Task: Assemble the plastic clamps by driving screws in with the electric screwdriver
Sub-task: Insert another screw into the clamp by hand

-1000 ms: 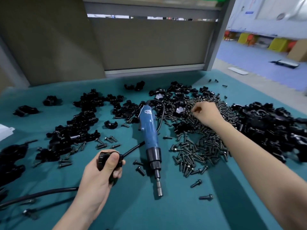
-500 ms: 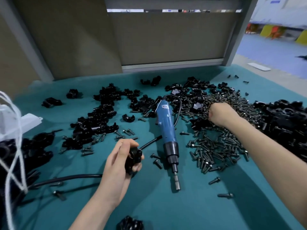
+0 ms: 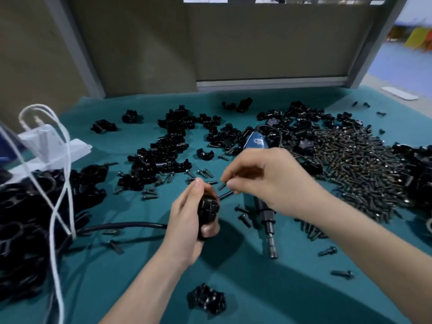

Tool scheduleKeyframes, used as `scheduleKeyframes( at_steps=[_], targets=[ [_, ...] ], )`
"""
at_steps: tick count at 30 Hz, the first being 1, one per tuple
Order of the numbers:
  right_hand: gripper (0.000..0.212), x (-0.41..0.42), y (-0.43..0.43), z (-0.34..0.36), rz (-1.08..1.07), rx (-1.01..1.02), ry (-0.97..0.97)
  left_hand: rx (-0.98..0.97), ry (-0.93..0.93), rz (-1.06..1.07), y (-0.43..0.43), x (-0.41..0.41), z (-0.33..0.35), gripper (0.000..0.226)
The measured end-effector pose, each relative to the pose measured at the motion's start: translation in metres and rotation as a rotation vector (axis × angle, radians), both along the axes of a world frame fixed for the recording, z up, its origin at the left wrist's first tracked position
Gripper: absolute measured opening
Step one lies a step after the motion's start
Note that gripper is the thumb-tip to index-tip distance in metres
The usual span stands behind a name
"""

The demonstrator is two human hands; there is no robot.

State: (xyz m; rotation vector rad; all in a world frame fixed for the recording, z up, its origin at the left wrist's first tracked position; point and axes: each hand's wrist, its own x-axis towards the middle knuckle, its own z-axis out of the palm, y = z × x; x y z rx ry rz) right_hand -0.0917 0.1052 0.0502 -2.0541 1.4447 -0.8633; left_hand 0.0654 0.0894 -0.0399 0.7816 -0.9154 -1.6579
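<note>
My left hand (image 3: 189, 218) grips a black plastic clamp (image 3: 208, 210) upright above the teal table mat (image 3: 233, 288). My right hand (image 3: 268, 181) hovers just right of it, fingertips pinching a small dark screw (image 3: 222, 186) close to the clamp's top. The blue electric screwdriver (image 3: 257, 142) lies on the mat behind and under my right hand, its metal bit (image 3: 272, 246) pointing toward me. A big heap of loose screws (image 3: 355, 164) spreads to the right.
Piles of black clamp parts (image 3: 163, 155) cover the back and left of the mat, with more at the right edge (image 3: 418, 169). One clamp (image 3: 208, 299) lies near me. A black cable (image 3: 121, 226), white cords (image 3: 58, 183) and a white box (image 3: 53, 146) are at left.
My right hand left the screw heap and came back toward the clamp holding a screw. My left hand lifted the clamp slightly. The view shifted left and down.
</note>
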Motion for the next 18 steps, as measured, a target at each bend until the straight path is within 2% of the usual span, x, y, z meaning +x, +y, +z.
scheduleKeyframes(
  at_steps=[6, 18],
  targets=[
    [0.01, 0.012, 0.001, -0.014, 0.076, -0.079, 0.057, 0.024, -0.012, -0.027, 0.0, 0.002, 0.0, 0.042],
    [0.013, 0.012, 0.002, -0.019, 0.212, -0.17, 0.077, 0.04, -0.021, -0.075, 0.001, 0.0, 0.0, 0.04]
  ],
)
